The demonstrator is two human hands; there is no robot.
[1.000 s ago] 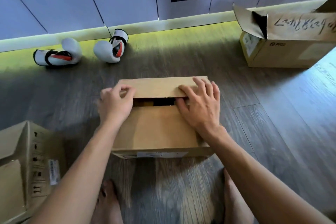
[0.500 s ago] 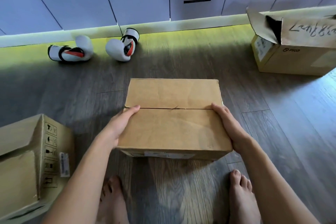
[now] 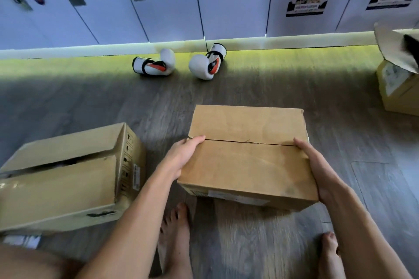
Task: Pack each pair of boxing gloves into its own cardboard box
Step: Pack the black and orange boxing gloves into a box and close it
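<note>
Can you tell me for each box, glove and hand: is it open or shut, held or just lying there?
Middle box: flaps shut, gripped at both sides.
Left box: flaps partly open.
Right box: flap up, open.
Left glove: lying on floor, unpacked.
Right glove: lying on floor, unpacked.
Left hand: holding middle box.
Right hand: holding middle box.

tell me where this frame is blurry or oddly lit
Head view: motion blur smears the lockers and the open box at the right edge; a yellow-green light strip falls on the floor by the white gloves; the nearer floor is shadowed; wide-angle bends the edges.
</note>
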